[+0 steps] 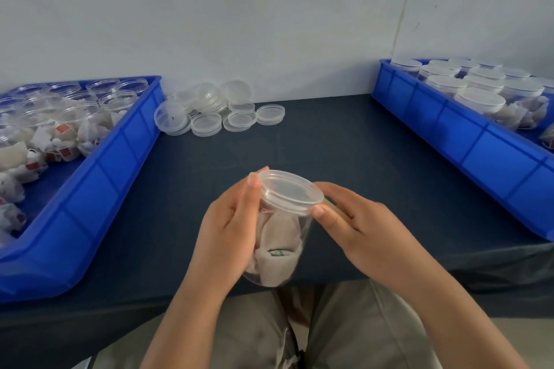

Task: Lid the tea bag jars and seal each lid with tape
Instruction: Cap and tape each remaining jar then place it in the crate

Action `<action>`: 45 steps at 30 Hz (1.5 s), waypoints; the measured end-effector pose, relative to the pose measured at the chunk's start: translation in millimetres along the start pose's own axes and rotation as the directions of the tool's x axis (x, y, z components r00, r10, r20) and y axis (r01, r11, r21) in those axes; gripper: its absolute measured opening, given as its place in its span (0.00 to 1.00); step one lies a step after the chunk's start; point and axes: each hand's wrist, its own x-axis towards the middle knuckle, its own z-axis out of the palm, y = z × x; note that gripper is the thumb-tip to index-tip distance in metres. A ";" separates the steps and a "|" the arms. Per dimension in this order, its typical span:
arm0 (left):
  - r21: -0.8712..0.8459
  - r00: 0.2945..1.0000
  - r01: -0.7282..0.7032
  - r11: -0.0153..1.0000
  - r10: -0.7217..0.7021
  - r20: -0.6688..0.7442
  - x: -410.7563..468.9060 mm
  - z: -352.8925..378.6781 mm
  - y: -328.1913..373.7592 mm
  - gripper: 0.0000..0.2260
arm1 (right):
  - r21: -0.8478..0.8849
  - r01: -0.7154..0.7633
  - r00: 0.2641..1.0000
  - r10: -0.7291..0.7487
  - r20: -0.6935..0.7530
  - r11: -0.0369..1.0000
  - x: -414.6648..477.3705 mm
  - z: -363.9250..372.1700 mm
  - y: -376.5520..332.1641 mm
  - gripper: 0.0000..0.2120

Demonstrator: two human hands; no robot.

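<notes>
Just above the near edge of the table, the left hand grips a tilted jar of tea bags; the right hand pinches a tan strip at the rim of its lid.

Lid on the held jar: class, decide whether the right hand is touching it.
Touching. Head view: the right hand presses its thumb tip against the near rim of the lid; no gap shows.

Small packing station — blue bins of jars (loose lids beside), bare wall
</notes>
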 end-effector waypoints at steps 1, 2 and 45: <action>0.030 0.998 -0.018 0.999 0.020 -0.067 -1.0 3.6 1.2 0.22 | -0.011 -0.011 1.000 0.011 -0.025 1.000 -0.3 2.6 -1.8 0.26; 0.050 0.993 -0.031 0.998 0.036 -0.113 -2.5 7.5 2.8 0.20 | -0.023 -0.022 0.999 0.021 -0.042 0.999 -0.7 5.0 -3.3 0.26; -0.411 0.877 0.453 0.791 -0.313 0.365 -9.2 -11.4 -1.1 0.59 | 0.049 0.070 0.971 -0.079 0.224 0.996 1.2 -19.7 9.2 0.22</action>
